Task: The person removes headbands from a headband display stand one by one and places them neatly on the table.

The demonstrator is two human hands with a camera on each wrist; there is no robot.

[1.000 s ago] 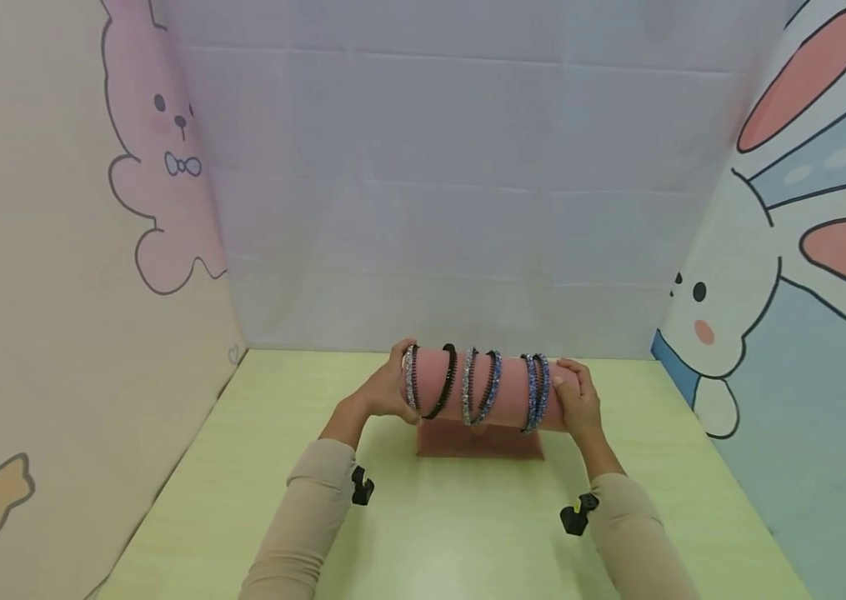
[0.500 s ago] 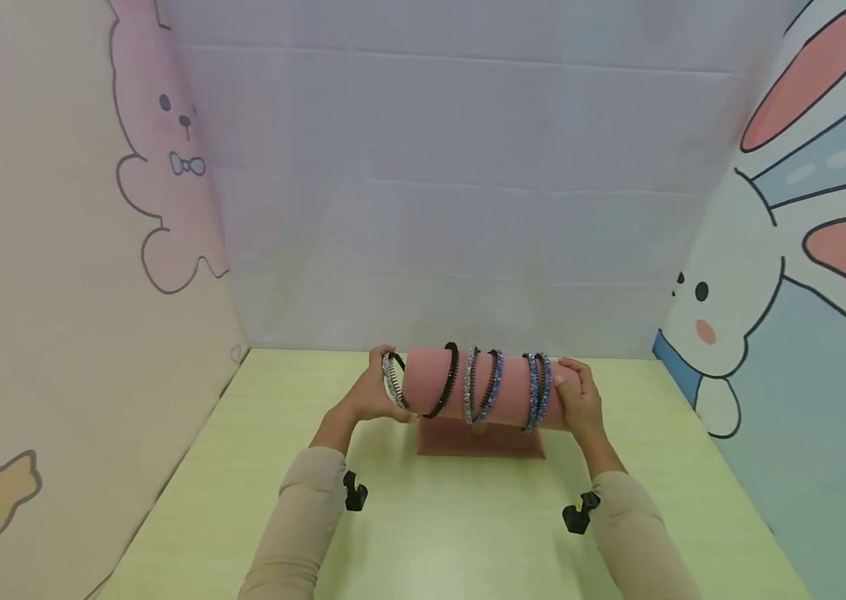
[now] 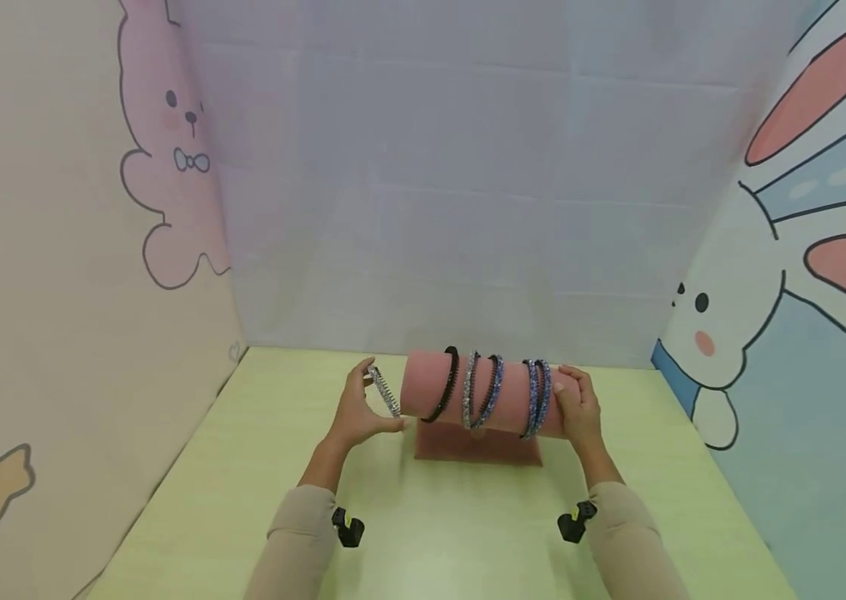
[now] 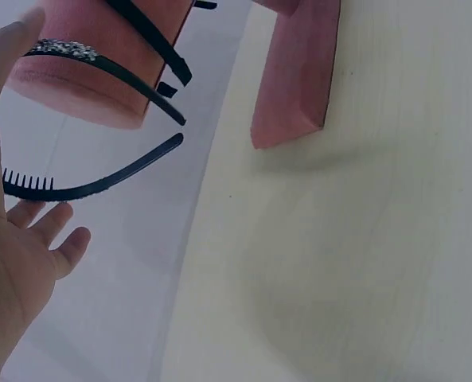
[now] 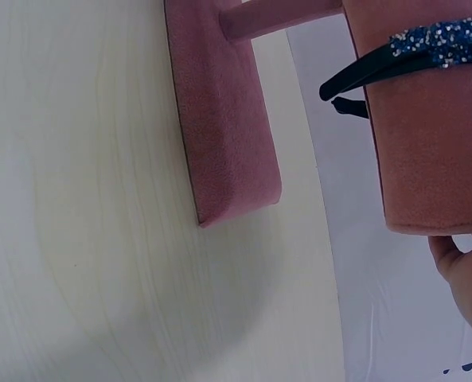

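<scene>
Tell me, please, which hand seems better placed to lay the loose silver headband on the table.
The left, I think: the left hand holds the silver headband off the pink roll, over the table. The right hand grips the roll's other end and would probably have to let go first.
</scene>
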